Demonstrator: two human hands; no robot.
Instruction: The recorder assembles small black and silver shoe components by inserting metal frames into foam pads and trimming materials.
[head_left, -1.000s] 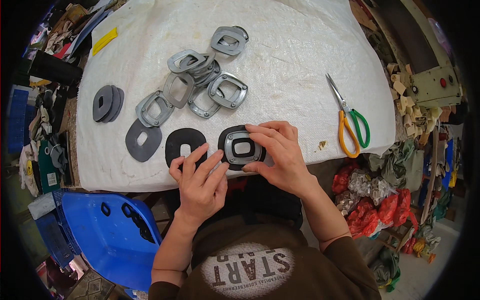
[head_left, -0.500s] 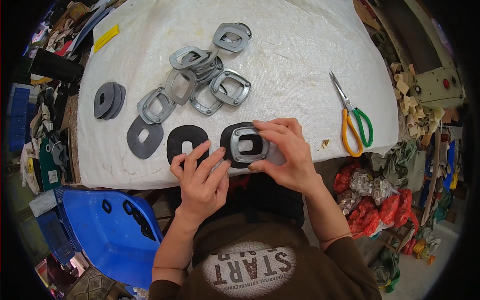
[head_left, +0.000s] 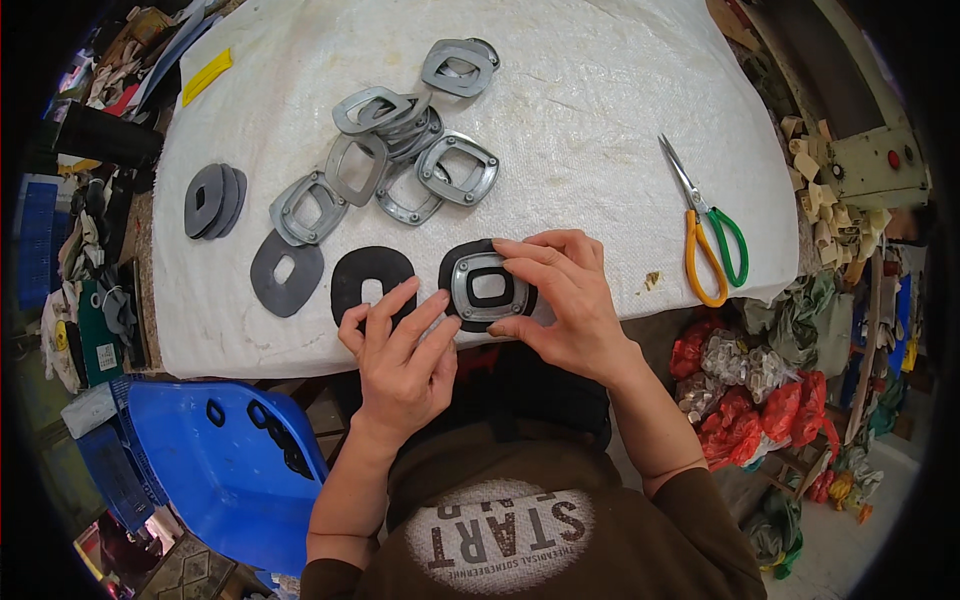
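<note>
Slid leftward, the rounded metal frame [head_left: 490,313] overlies black padding [head_left: 465,251], right hand [head_left: 570,297] pinching it, left hand [head_left: 405,370] spread.

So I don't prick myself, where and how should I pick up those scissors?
Scissors: probably best gripped by the orange handle and green handle, coming from the near side with your right hand. They lie flat on the white sheet, blades pointing away, handles toward the near edge.

Brown shirt [head_left: 650,545], near side: big dark capitals, upside down, on pale patch [head_left: 447,545]; smaller line too. White label [head_left: 106,353] at left: illegible.
</note>
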